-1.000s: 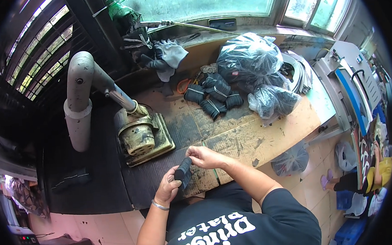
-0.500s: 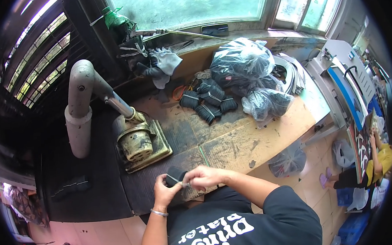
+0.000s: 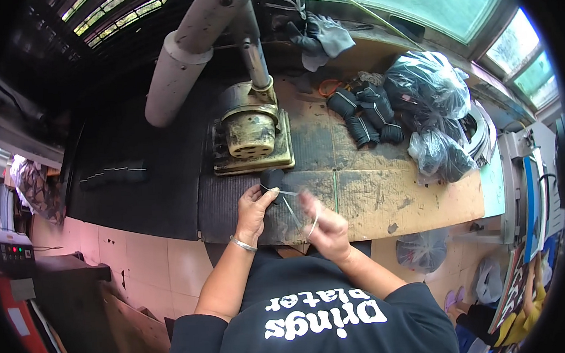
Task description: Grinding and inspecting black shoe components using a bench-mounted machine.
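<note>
In my left hand (image 3: 252, 211) a small black bundle (image 3: 272, 177) is gripped, its near end pinched under my thumb. From the bundle a thin white string (image 3: 291, 211) stretches over to my right hand (image 3: 327, 228). The fingers of that hand are closed on the string, which loops around them; motion blurs the fingertips. Both hands are just above the table's near edge, in front of a dirty cream-coloured extraction hood (image 3: 251, 133).
Several tied black bundles (image 3: 375, 111) lie at the back right, beside clear plastic bags (image 3: 428, 92). More black pieces (image 3: 113, 176) form a row on the dark mat at left. A thick grey pipe (image 3: 178, 73) rises behind the hood. Gloves (image 3: 326, 37) hang at the back.
The view has turned left. My right hand has moved away from the bundle, drawing the white string out between the hands. The left hand keeps hold of the bundle.
</note>
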### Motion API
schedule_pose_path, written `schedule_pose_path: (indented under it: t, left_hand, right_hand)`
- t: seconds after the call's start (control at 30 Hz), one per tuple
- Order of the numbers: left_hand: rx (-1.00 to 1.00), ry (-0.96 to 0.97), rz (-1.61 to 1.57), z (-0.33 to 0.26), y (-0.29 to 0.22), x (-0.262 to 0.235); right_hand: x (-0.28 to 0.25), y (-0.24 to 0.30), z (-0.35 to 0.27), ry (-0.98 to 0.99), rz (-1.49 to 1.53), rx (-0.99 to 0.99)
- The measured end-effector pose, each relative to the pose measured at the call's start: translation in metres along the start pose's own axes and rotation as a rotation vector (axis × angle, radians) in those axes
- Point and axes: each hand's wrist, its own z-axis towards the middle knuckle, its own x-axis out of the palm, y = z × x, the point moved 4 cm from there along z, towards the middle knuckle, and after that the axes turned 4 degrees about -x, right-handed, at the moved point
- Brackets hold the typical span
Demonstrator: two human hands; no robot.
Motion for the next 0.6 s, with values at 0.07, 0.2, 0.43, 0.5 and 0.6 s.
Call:
schedule_pose_path:
  t: [0.07,0.2,0.43,0.5,0.6]
  left_hand:
    - [0.035,0.016,-0.027,-0.007,-0.001,0.004]
    - [0.392,0.107,0.293,-0.028,-0.017,0.021]
    - [0.914,0.361,1.219,-0.063,-0.025,0.036]
    - [0.938,0.426,1.205,-0.065,-0.025,0.040]
    - [0.947,0.440,1.144,-0.067,-0.024,0.040]
  right_hand:
    - [-0.007,-0.025,-0.005,-0.296,0.199,0.280]
    - [-0.007,-0.059,-0.006,-0.122,0.168,0.574]
    - [-0.019,-0.071,0.039,0.082,0.085,0.852]
    - [-0.021,-0.086,0.037,0.088,0.247,0.983]
    - [-0.036,-0.113,0.023,0.025,0.567,1.046]
